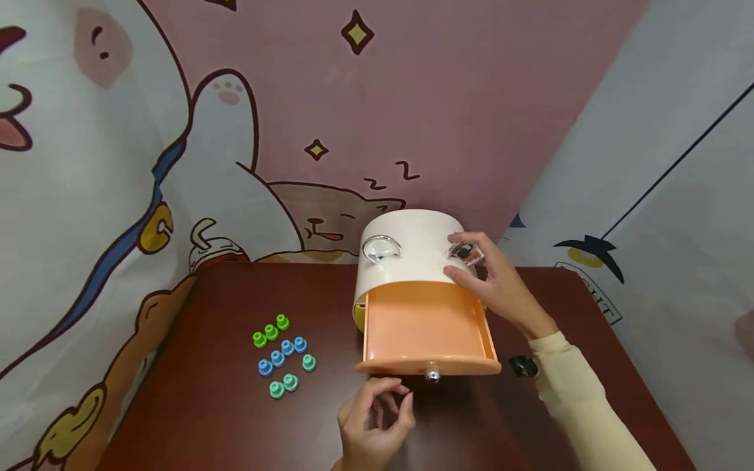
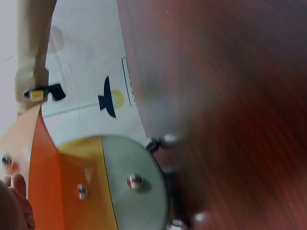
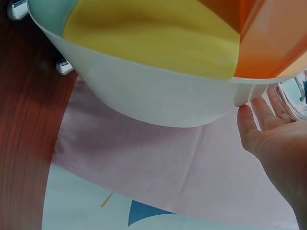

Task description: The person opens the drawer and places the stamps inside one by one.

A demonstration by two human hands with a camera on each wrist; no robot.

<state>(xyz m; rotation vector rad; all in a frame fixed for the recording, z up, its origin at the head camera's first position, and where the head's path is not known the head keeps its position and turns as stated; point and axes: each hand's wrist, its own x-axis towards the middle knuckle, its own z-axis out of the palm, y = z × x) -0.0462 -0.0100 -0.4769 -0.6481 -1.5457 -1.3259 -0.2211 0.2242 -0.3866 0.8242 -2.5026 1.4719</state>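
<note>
A round white drawer cabinet [image 1: 412,252] stands at the table's back, its orange drawer [image 1: 424,327] pulled out and showing a bare floor. The drawer front carries a shiny round knob [image 1: 432,376]. My right hand [image 1: 495,281] rests on the cabinet's right side, thumb and forefinger on either side of a clear, shiny fitting [image 1: 465,253]; in the right wrist view its fingertips touch the white wall [image 3: 163,103]. Just below the drawer front, left of the knob, my left hand [image 1: 377,422] has loosely bent fingers and nothing visible between them.
Left of the cabinet, small stepped pegs stand in rows: green [image 1: 271,331], blue [image 1: 277,358] and teal [image 1: 290,383]. A second clear fitting [image 1: 381,250] sits on the cabinet's left. Yellow [image 3: 153,43] and pale green [image 2: 136,191] drawers lie beneath. A printed cloth [image 1: 412,98] backs the table [image 1: 206,405].
</note>
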